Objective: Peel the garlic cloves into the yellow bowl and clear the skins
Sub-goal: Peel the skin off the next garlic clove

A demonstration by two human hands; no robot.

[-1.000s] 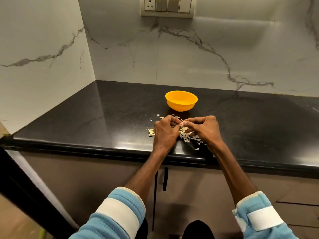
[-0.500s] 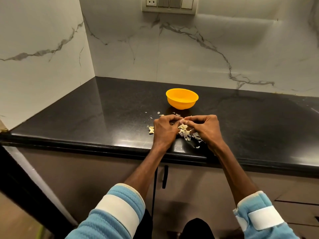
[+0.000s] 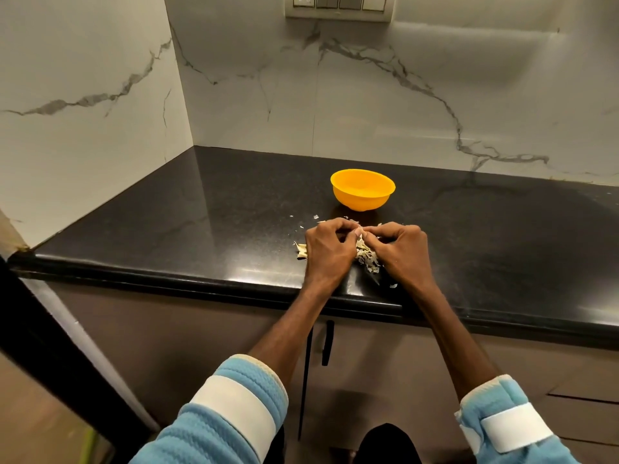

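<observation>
A yellow bowl (image 3: 362, 193) stands on the black countertop (image 3: 207, 226), just beyond my hands. My left hand (image 3: 330, 251) and my right hand (image 3: 398, 251) meet fingertip to fingertip above a heap of pale garlic skins (image 3: 365, 256). Both hands have curled fingers and pinch a small garlic clove (image 3: 359, 232) between them; the clove is mostly hidden by the fingers. More skin scraps (image 3: 301, 251) lie left of my left hand. What the bowl holds does not show from here.
Marble walls close the corner on the left and behind. A switch plate (image 3: 338, 6) sits high on the back wall. The counter's front edge (image 3: 201, 284) runs just under my wrists, with cabinet doors and a handle (image 3: 327, 343) below.
My hands stay together over the skins, fingers working slightly on the clove. The view has tipped down a little, so the bowl and hands sit lower in the frame.
</observation>
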